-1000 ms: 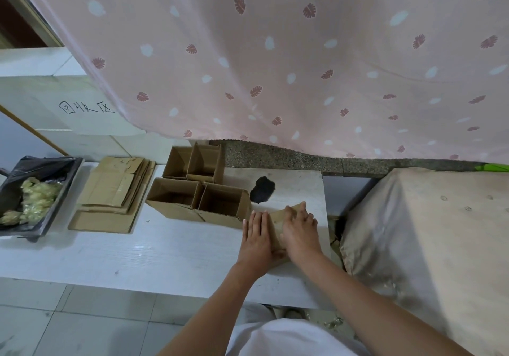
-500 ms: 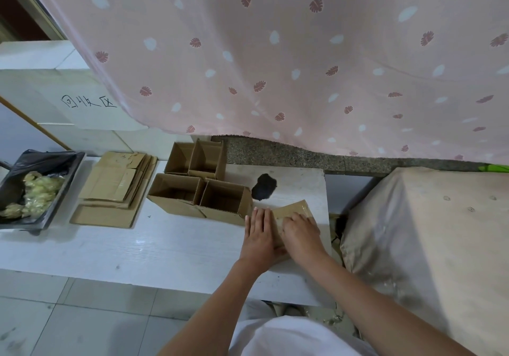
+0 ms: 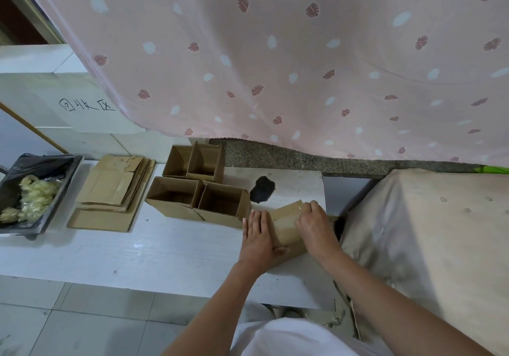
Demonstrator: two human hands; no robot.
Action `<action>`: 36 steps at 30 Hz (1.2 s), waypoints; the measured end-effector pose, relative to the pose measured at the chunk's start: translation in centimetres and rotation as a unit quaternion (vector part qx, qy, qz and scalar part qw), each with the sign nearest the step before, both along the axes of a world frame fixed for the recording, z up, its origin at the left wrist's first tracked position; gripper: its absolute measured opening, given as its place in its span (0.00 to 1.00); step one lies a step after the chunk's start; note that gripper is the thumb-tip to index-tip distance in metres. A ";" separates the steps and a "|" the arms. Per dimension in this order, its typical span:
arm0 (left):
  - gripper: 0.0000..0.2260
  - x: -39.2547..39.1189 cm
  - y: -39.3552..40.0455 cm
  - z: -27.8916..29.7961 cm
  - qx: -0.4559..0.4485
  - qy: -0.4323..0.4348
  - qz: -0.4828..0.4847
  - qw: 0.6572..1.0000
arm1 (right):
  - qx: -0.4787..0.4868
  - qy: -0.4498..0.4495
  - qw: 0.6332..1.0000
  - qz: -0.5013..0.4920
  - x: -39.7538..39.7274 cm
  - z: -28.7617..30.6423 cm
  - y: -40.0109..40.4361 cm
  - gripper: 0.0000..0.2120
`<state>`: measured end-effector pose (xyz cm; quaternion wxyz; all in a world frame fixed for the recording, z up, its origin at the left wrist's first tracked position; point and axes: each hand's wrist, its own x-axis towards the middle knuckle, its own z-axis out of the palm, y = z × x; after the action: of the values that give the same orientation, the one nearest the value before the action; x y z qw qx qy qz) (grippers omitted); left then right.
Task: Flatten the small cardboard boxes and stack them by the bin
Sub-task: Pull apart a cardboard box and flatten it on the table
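A flattened brown cardboard box (image 3: pixel 285 225) lies at the right end of the white table (image 3: pixel 165 254). My left hand (image 3: pixel 259 241) presses on its left edge with straight fingers, thumb lying on the card. My right hand (image 3: pixel 314 225) has its fingers curled over the box's far right edge. Several open small boxes stand left of my hands: two in front (image 3: pixel 176 198) (image 3: pixel 223 205) and two behind (image 3: pixel 205 160). A stack of flattened boxes (image 3: pixel 110 187) lies beside the bin (image 3: pixel 68 179) at the far left.
The bin has a black liner and holds pale yellowish scraps. A black blotch (image 3: pixel 263 186) marks the table behind my hands. A cloth-covered block (image 3: pixel 427 231) stands close to the table's right end. A pink curtain (image 3: pixel 275 66) hangs behind.
My hands have spread apart, baring more of the flattened box. The right hand moved to its far right edge and curled over it; the left stays flat on the left side.
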<state>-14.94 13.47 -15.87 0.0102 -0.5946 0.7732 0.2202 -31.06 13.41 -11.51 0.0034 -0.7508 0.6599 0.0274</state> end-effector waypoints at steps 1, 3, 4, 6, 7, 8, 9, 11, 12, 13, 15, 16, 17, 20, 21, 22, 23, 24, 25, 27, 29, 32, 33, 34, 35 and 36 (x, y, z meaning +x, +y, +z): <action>0.51 0.1 -0.1 0.0 0.002 0.001 0.001 1.000 | -0.006 0.004 1.000 0.012 -0.6 0.4 -0.1 0.24; 0.51 0.4 -0.1 -0.1 0.002 0.000 0.000 1.000 | -0.034 -0.062 0.997 -0.013 -1.6 1.0 -0.3 0.25; 0.51 0.6 -0.1 -0.1 0.003 0.001 0.000 1.000 | -0.058 -0.110 0.991 -0.045 -2.1 1.3 -0.6 0.21; 0.52 0.9 -0.1 -0.2 0.004 0.003 -0.001 1.000 | -0.112 -0.218 0.960 -0.138 -3.1 1.6 -1.3 0.09; 0.52 1.0 -0.1 -0.2 0.002 0.004 -0.001 1.000 | -0.128 -0.306 0.925 -0.186 -3.4 1.6 -1.6 0.04; 0.52 1.1 -0.1 -0.2 0.003 0.004 -0.002 1.000 | -0.112 -0.392 0.885 -0.226 -3.6 1.7 -1.8 0.03; 0.52 1.2 -0.2 -0.2 0.007 0.002 -0.004 1.000 | -0.068 -0.476 0.839 -0.255 -3.5 1.8 -2.0 0.04; 0.52 1.2 -0.4 0.1 0.007 -0.010 -0.012 1.000 | 0.033 -0.599 0.747 -0.286 -3.2 1.9 -2.1 0.05; 0.51 1.2 -0.4 0.4 0.001 -0.024 -0.019 1.000 | 0.061 -0.614 0.733 -0.286 -2.9 1.9 -2.0 0.04; 0.51 1.0 -0.5 0.7 -0.010 -0.042 -0.030 0.999 | 0.069 -0.607 0.742 -0.276 -2.7 1.8 -1.9 0.03; 0.51 0.3 -0.8 1.3 -0.036 -0.067 -0.056 0.996 | 0.074 -0.587 0.765 -0.254 -2.3 2.1 -1.8 0.04; 0.52 -0.3 -1.0 1.7 -0.043 -0.063 -0.070 0.995 | 0.083 -0.591 0.763 -0.248 -2.0 2.4 -1.9 0.05; 0.52 -1.0 -1.1 2.1 -0.042 -0.049 -0.082 0.995 | 0.092 -0.605 0.753 -0.242 -1.6 2.6 -2.0 0.05; 0.53 -2.6 -1.6 3.0 -0.033 -0.004 -0.084 0.996 | 0.105 -0.604 0.760 -0.216 -0.9 4.0 -2.5 0.04; 0.53 -2.7 -1.8 3.3 -0.033 -0.005 -0.075 0.997 | 0.096 -0.597 0.769 -0.208 -0.9 4.4 -2.6 0.04; 0.53 -2.7 -1.9 3.4 -0.029 -0.003 -0.064 0.998 | 0.083 -0.592 0.775 -0.207 -1.1 4.9 -2.8 0.05; 0.53 -2.6 -2.0 3.5 -0.024 0.005 -0.051 0.998 | 0.067 -0.592 0.775 -0.211 -1.4 5.4 -2.9 0.05; 0.52 -2.3 -2.1 3.4 -0.020 0.016 -0.039 0.999 | 0.053 -0.592 0.774 -0.216 -1.8 5.8 -3.0 0.05; 0.51 -2.1 -2.1 3.4 -0.018 0.028 -0.029 0.999 | 0.038 -0.588 0.778 -0.219 -2.2 6.2 -3.1 0.06; 0.48 -1.5 -2.0 3.0 -0.014 0.050 -0.015 0.999 | -0.002 -0.563 0.797 -0.219 -3.1 7.1 -3.3 0.05; 0.45 -0.6 -1.8 2.5 -0.003 0.083 0.000 0.997 | -0.046 -0.541 0.812 -0.212 -4.2 7.9 -3.8 0.03; 0.43 0.8 -1.7 2.0 -0.003 0.168 0.000 0.986 | -0.044 -0.505 0.839 -0.198 -5.6 8.7 -4.7 0.06; 0.42 1.0 -1.8 2.0 -0.002 0.198 0.000 0.980 | -0.027 -0.496 0.845 -0.198 -5.7 8.7 -4.8 0.07; 0.42 1.1 -1.9 2.0 -0.001 0.221 0.003 0.975 | -0.006 -0.491 0.849 -0.197 -5.6 8.6 -4.8 0.10; 0.43 1.0 -1.9 2.1 0.000 0.233 0.007 0.973 | 0.018 -0.487 0.851 -0.196 -5.4 8.3 -4.7 0.12; 0.43 1.0 -1.9 2.1 0.004 0.236 0.010 0.972 | 0.039 -0.482 0.853 -0.195 -5.0 8.1 -4.4 0.16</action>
<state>-13.93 11.54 -13.72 -0.1726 -0.5335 0.7468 0.3575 -36.11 8.96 -3.42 0.3557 -0.5250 0.7069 -0.3134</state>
